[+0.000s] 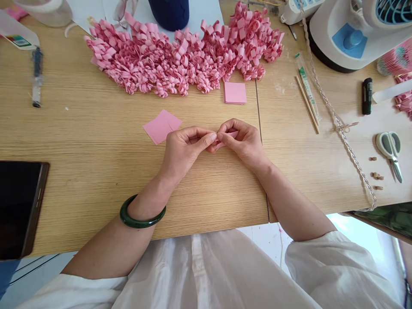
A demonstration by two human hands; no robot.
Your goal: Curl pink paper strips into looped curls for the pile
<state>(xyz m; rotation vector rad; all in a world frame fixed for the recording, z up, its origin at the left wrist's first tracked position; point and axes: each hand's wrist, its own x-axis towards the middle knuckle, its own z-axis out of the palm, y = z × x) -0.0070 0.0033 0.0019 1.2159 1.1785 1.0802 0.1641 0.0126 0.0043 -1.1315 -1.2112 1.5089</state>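
Observation:
Both hands meet over the middle of the wooden table (96,184). My left hand (185,148) and my right hand (243,141) pinch a small folded pink paper piece (225,139) between their fingertips, fingers closed on it. A green bangle (141,219) sits on my left wrist. Just left of my left hand lie loose pink paper squares (162,125). A small stack of pink squares (235,92) lies beyond my right hand. A big heap of curled pink paper pieces (183,56) stretches across the far side.
A dark tablet (19,206) lies at the left edge, a pen (37,77) at far left. On the right are chopsticks (307,103), a twisted cord (337,120), scissors (390,152), a black lighter (367,95) and a white-blue fan (357,30).

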